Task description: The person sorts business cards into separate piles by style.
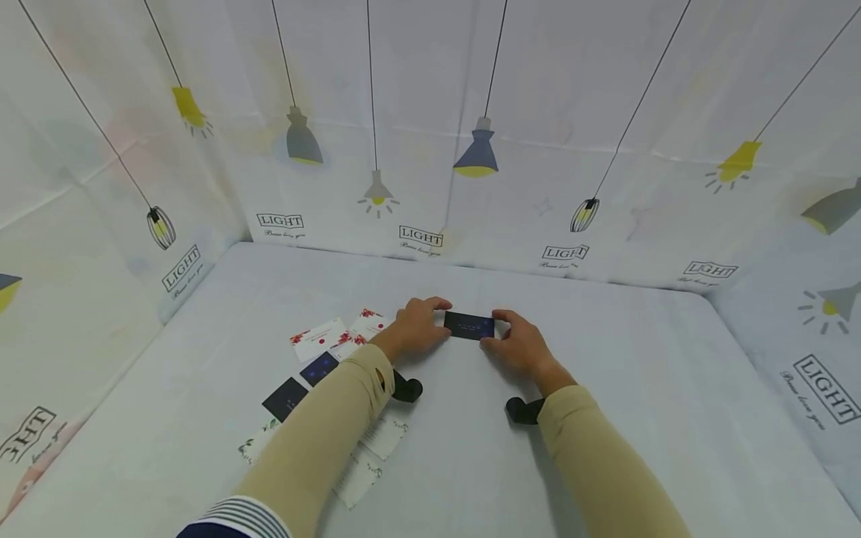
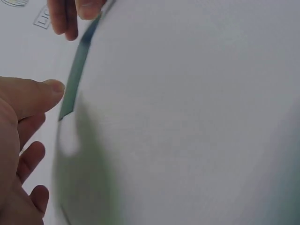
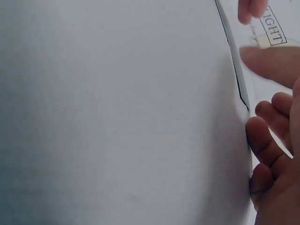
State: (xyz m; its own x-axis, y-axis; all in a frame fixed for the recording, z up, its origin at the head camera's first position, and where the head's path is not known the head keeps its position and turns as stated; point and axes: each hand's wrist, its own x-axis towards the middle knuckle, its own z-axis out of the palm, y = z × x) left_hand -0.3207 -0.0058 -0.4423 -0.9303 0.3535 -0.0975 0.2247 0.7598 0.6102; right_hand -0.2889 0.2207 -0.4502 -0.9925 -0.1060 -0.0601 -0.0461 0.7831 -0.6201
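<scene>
A dark blue business card (image 1: pixel 468 326) with small pale print lies lengthwise between my two hands in the head view. My left hand (image 1: pixel 418 326) holds its left end, index finger near the upper corner and thumb at the lower one. At the right end, my right hand (image 1: pixel 521 342) grips it the same way, between index finger and thumb. From the left wrist, the card (image 2: pixel 77 75) shows as a thin strip, with the left thumb (image 2: pixel 51 91) against it. The right wrist view also shows the card (image 3: pixel 237 70) nearly edge-on, beside the right thumb (image 3: pixel 267 61).
Left of my hands, several cards lie on the white-covered table (image 1: pixel 673 388): white ones with red flowers (image 1: pixel 319 340), dark blue ones (image 1: pixel 285 400) and white ones with green leaves (image 1: pixel 356 478), partly under my left sleeve (image 1: pixel 329 441). A lamp-print curtain (image 1: pixel 417 97) encloses the table.
</scene>
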